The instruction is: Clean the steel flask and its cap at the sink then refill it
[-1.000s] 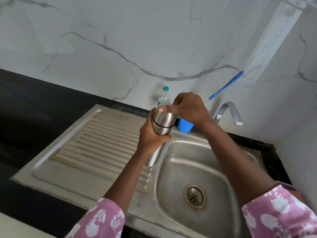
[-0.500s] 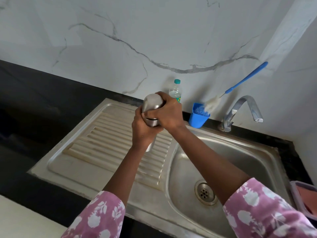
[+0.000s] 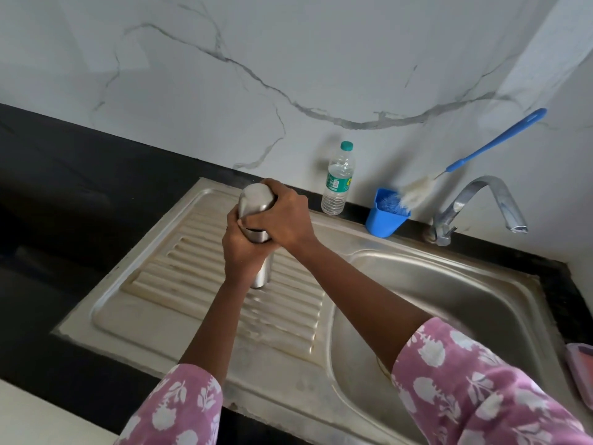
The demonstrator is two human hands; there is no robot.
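Note:
A steel flask [image 3: 262, 271] stands upright on the ribbed drainboard [image 3: 179, 284] left of the sink basin [image 3: 449, 300]. My left hand [image 3: 242, 252] grips the flask's body from the left. My right hand [image 3: 284, 216] is wrapped over the steel cap [image 3: 255, 199] on top of the flask. Most of the flask's middle is hidden by my fingers. A bottle brush [image 3: 481, 152] with a blue handle leans out of a blue cup [image 3: 385, 216] behind the basin, by the tap [image 3: 481, 203].
A clear plastic water bottle [image 3: 338, 181] with a green cap stands against the marble wall behind the drainboard. Black counter surrounds the sink. A pink-edged container [image 3: 582, 370] shows at the right edge. The basin drain is hidden under my right forearm.
The flask has moved left from over the basin edge to the drainboard and now stands there. My right hand has closed more fully over the cap. The camera view shifted left.

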